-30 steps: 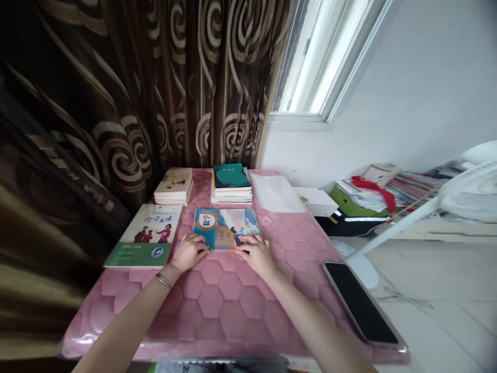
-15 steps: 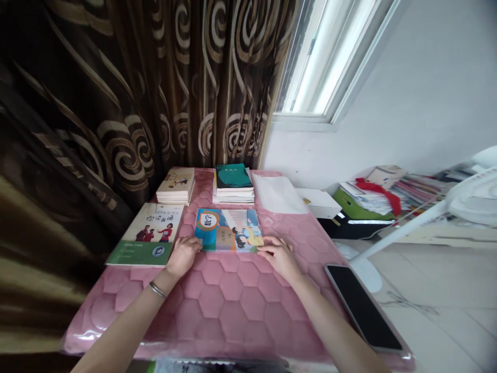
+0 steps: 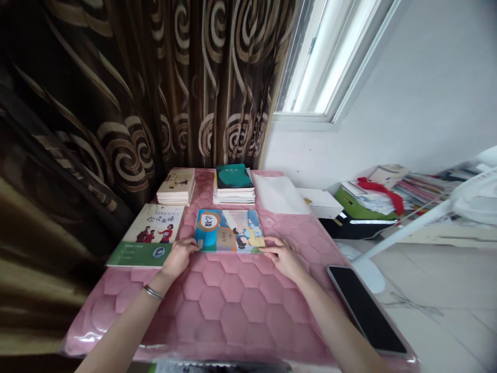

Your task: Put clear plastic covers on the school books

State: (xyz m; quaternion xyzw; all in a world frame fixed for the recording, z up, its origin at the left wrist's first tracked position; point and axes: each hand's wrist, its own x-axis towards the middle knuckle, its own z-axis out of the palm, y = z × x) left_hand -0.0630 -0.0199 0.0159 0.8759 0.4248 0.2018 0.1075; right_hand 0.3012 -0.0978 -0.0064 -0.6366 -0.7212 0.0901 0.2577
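Note:
A blue mathematics textbook (image 3: 228, 233) with cartoon figures on its cover lies flat in the middle of the table. At its lower left corner, the fingers of my left hand (image 3: 179, 257) are closed on the edge. My right hand (image 3: 284, 260) pinches the lower right corner between thumb and fingers. Left of my left hand rests a larger white and green book (image 3: 146, 235), showing three drawn people. Behind the textbook stands a stack of books topped by a dark green one (image 3: 233, 177). Another stack of tan books (image 3: 175, 186) sits at the back left.
Clear plastic sleeves (image 3: 280, 194) lie at the back right of the pink padded tabletop (image 3: 233, 311). A phone-like dark-screened device (image 3: 367, 308) is along the right edge. Past the table are a white box (image 3: 321, 202), a white fan (image 3: 421, 220) and piled papers (image 3: 382, 191). A patterned curtain (image 3: 186, 93) hangs behind.
Both hands stay at the textbook's lower corners, with my left wrist slightly lower. The view has shifted very slightly; the books keep their places.

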